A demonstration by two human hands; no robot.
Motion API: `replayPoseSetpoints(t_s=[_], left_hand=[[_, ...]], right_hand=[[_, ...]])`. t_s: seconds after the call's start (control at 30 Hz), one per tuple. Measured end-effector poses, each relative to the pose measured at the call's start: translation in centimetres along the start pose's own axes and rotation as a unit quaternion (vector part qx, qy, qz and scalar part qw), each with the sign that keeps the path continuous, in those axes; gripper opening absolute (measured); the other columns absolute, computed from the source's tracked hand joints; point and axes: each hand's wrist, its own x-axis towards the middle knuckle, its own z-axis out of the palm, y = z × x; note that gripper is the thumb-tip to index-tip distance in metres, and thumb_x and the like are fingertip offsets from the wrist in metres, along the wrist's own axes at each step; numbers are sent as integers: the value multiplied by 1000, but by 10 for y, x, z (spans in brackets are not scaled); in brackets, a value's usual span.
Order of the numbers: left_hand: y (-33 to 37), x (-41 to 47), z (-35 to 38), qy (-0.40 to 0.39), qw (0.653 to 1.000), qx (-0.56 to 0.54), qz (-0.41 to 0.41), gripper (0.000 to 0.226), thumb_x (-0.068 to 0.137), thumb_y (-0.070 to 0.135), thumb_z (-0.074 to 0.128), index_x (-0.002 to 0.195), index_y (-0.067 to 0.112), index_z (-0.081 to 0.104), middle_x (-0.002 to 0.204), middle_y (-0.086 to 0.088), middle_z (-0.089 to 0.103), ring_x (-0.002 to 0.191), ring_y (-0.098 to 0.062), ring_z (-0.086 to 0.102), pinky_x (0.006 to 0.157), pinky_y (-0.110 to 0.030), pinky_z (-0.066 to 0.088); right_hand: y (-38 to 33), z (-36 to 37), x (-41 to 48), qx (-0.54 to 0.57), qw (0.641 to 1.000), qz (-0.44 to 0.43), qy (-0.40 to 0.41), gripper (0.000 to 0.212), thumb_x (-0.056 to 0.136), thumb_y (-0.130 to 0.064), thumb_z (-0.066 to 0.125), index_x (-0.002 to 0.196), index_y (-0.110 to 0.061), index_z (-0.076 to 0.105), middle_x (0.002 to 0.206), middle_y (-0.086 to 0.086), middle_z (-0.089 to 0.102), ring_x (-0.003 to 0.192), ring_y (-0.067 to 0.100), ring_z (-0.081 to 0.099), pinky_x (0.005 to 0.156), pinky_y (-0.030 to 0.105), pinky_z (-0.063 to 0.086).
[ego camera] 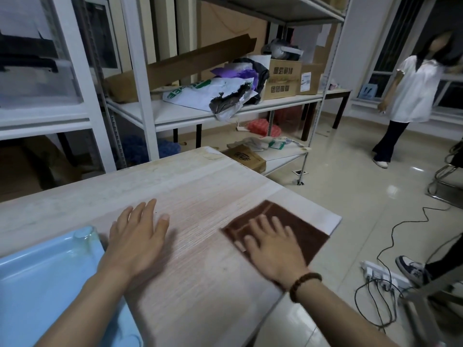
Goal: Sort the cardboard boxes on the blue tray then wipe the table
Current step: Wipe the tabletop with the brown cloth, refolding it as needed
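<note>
Right hand (pixel 273 249) flat on brown cloth (pixel 308 234) — left hand (pixel 136 236) on table (pixel 200 191).

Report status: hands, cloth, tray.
Right hand flat on brown square cloth. Left hand flat on pale wooden table. Light blue plastic tray beside left forearm.

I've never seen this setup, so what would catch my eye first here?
The right hand presses flat on a brown cloth at the right edge of the wooden table. The left hand lies flat on bare wood beside a blue tray at lower left.
</note>
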Motion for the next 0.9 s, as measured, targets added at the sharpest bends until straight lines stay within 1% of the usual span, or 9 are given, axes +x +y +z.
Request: replayPoseSetpoints(t_s=[0.1, 0.17, 0.23, 0.3, 0.37, 0.57, 0.63, 0.8, 0.9], left_hand=[[0, 1, 0, -1, 1000, 4, -1, 65, 101, 55, 16, 159, 27, 10, 167, 1, 11, 153, -21, 2, 124, -47, 6], [0, 1, 0, -1, 1000, 2, -6, 64, 102, 55, 16, 159, 27, 10, 167, 1, 11, 153, -21, 2, 124, -46, 6], [0, 1, -1, -3, 1000, 3, -3, 64, 102, 55, 17, 159, 26, 10, 167, 1, 11, 153, -21, 2, 124, -46, 6], [1, 0, 0, -7, 1000, 1, 1, 65, 102, 55, 17, 159, 25, 10, 167, 1, 11, 153, -21, 2, 124, -45, 6], [0, 1, 1, -9, 1000, 3, 3, 65, 102, 55, 16, 159, 25, 9, 167, 1, 11, 154, -21, 2, 124, -46, 6], [3, 1, 0, 5, 1000, 2, -5, 62, 103, 51, 21, 159, 24, 14, 166, -1, 15, 153, -23, 6, 124, -47, 8], [2, 2, -1, 5, 1000, 1, -5, 62, 103, 50, 22, 159, 24, 15, 166, -1, 16, 153, -23, 7, 123, -47, 9], [1, 0, -1, -5, 1000, -11, 4, 63, 103, 52, 20, 159, 23, 13, 166, -1, 15, 153, -23, 6, 123, -49, 10], [3, 0, -2, -2, 1000, -9, 4, 62, 103, 51, 20, 159, 23, 14, 166, -2, 16, 153, -24, 8, 123, -48, 11]], right_hand=[[-64, 23, -49, 9, 972, -236, -9, 59, 103, -53, 30, 158, -35, 23, 170, -6, 12, 157, 22, 3, 123, 43, -2], [-70, 23, -57, 12, 945, -325, -36, 58, 103, -53, 34, 157, -38, 24, 169, -8, 14, 156, 17, 4, 122, 39, -3], [-46, 17, -25, 6, 964, -264, -26, 57, 103, -55, 31, 157, -39, 24, 169, -10, 13, 156, 15, 5, 123, 39, -1], [-22, 6, 9, -4, 995, -99, -7, 59, 104, -56, 24, 159, -36, 21, 170, -9, 9, 157, 18, 3, 124, 43, 1], [-33, 7, 21, -3, 1000, -25, -2, 61, 104, -52, 21, 160, -31, 18, 170, -5, 8, 157, 23, 1, 125, 48, 1], [-126, 39, -42, 39, 941, -336, -19, 54, 104, -47, 36, 155, -30, 33, 167, -2, 24, 155, 25, 10, 123, 47, 0], [-105, 27, -19, 23, 947, -319, -26, 55, 104, -50, 35, 157, -33, 31, 168, -5, 20, 156, 20, 9, 123, 43, 1], [-46, 8, 36, 4, 1000, -20, 3, 61, 104, -52, 20, 161, -30, 19, 170, -5, 8, 157, 23, 2, 124, 47, 1], [-96, 27, 7, 6, 991, -137, -6, 63, 102, -51, 21, 161, -27, 19, 170, -2, 10, 157, 26, 1, 124, 49, 0]])
